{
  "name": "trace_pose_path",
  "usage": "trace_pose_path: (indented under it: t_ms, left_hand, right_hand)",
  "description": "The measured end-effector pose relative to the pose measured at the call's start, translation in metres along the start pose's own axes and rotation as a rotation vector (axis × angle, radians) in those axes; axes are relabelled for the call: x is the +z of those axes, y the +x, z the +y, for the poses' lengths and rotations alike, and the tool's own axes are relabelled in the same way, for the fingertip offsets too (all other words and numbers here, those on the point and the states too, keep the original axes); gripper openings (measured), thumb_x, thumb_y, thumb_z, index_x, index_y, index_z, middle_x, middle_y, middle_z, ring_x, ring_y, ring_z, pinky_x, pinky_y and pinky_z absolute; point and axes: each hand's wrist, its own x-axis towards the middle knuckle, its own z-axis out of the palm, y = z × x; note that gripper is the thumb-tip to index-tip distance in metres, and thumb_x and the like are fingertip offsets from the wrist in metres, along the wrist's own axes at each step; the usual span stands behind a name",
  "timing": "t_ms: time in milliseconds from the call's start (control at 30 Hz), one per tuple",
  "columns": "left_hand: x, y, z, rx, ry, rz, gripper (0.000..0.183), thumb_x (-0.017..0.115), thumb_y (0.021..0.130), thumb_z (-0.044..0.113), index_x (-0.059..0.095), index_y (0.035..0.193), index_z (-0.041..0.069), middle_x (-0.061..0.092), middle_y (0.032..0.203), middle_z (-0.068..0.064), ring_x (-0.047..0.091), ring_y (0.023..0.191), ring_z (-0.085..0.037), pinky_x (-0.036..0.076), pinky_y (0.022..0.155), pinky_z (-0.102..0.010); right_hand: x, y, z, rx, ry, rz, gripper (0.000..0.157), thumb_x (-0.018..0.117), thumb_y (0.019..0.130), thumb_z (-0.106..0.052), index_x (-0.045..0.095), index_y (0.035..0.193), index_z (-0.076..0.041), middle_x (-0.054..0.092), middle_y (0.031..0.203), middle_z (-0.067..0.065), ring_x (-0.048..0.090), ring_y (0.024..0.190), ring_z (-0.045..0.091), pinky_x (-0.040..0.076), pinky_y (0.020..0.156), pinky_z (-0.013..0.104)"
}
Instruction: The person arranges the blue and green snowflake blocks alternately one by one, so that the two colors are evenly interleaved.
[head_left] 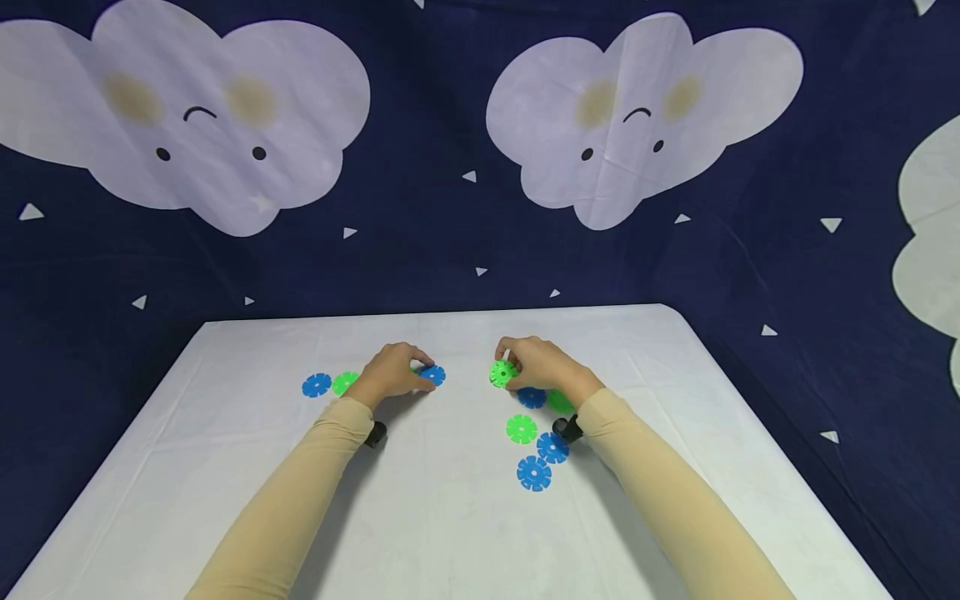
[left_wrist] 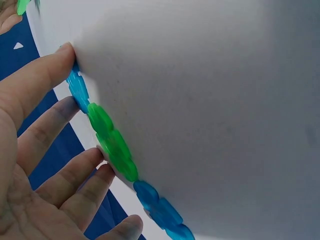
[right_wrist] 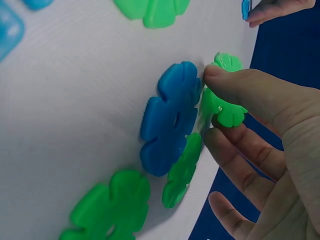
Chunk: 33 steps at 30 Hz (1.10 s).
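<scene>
My left hand [head_left: 392, 372] pinches a blue interlocking snowflake disc [head_left: 433, 376] at the table surface, thumb and index finger at its edge. In the left wrist view a green disc [left_wrist: 113, 142] and another blue disc [left_wrist: 159, 207] continue the row beyond it, end to end. My right hand [head_left: 546, 367] holds a green snowflake disc [head_left: 502, 374] tilted between thumb and fingers. Close beside that hand lie a blue disc [right_wrist: 172, 120] and a green disc [right_wrist: 183, 171], overlapping in the right wrist view.
At the row's left end are a blue disc [head_left: 317, 385] and a green disc [head_left: 345, 382]. Nearer on the right lie a green disc [head_left: 521, 429] and two blue discs [head_left: 552, 447]. The white table [head_left: 450, 517] meets a dark blue cloud-patterned cloth [head_left: 427, 167].
</scene>
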Motion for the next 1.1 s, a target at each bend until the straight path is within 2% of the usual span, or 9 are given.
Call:
trace_pose_path:
  t_ms: [167,433,600,767,1100]
  left_hand:
    - [-0.0019,-0.0016,0.0028,-0.01,0.0,0.001,0.045,0.089,0.09,0.028,0.078,0.131,0.012,0.063,0.152,-0.021,0.055,0.145,-0.042,0.046,0.121,-0.061]
    - [-0.002,-0.0016,0.0016,-0.018,-0.003,0.005,0.044,0.088,0.09,0.028,0.078,0.131,0.013,0.062,0.153,-0.021,0.056,0.144,-0.042,0.047,0.12,-0.061]
    - [0.0,0.0001,0.0,-0.022,-0.002,0.005,0.044,0.089,0.09,0.028,0.078,0.131,0.014,0.063,0.153,-0.02,0.055,0.145,-0.042,0.045,0.121,-0.061]
    - [0.0007,0.0008,-0.0009,-0.027,-0.004,0.008,0.044,0.089,0.089,0.028,0.079,0.13,0.014,0.063,0.152,-0.02,0.056,0.144,-0.042,0.046,0.12,-0.061]
    - [0.0017,0.0017,-0.0017,-0.024,-0.013,0.008,0.044,0.09,0.089,0.028,0.079,0.13,0.014,0.063,0.152,-0.018,0.055,0.145,-0.042,0.045,0.121,-0.061]
  right_hand:
    - [-0.0012,-0.0025,0.0003,-0.015,0.003,-0.015,0.057,0.091,0.087,-0.018,0.066,0.138,-0.015,0.075,0.127,0.012,0.071,0.108,0.022,0.061,0.098,0.043]
    - [-0.0036,-0.003,0.0005,-0.017,0.0,-0.041,0.053,0.09,0.088,-0.018,0.07,0.136,-0.013,0.076,0.125,0.011,0.073,0.11,0.021,0.062,0.099,0.042]
    - [-0.0037,-0.0027,0.0014,-0.013,-0.08,-0.033,0.052,0.092,0.087,-0.027,0.073,0.134,-0.014,0.079,0.118,0.006,0.072,0.104,0.018,0.059,0.102,0.046]
    - [-0.0041,-0.0015,0.0025,-0.05,-0.166,-0.02,0.052,0.093,0.084,-0.038,0.076,0.128,-0.015,0.079,0.106,0.0,0.068,0.093,0.013,0.053,0.102,0.048]
    - [-0.0044,0.0045,0.0047,-0.08,-0.11,0.057,0.048,0.092,0.083,-0.042,0.077,0.12,-0.016,0.08,0.105,-0.001,0.071,0.094,0.012,0.06,0.094,0.04]
